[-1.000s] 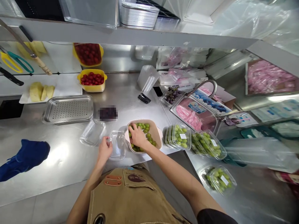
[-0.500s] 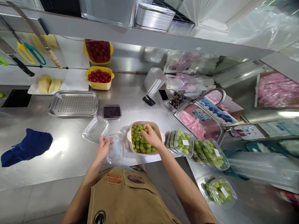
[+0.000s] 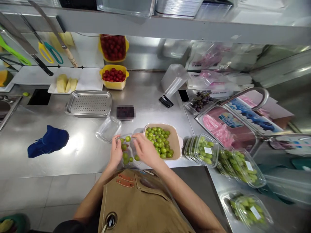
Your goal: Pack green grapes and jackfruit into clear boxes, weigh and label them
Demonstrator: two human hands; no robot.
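Left hand (image 3: 116, 152) curled at edge of clear plastic clamshell tray (image 3: 133, 142), grip unclear | right hand (image 3: 145, 150) held open over tray | round green grapes (image 3: 125, 155) seen inside | beige square colander (image 3: 175, 142) placed just beside

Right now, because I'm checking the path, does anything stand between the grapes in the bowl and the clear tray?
Only the right hand: it lies across the gap between the green grapes in the beige bowl and the clear tray, beside the left hand.

A stainless steel table (image 3: 77, 158) across the room, grey floor tiles (image 3: 65, 197) on the near side, a long steel shelf (image 3: 155, 24) along the far side, a steel wall (image 3: 143, 55) beneath it, a curved faucet (image 3: 252, 95) at right, bright light glaring on the metal
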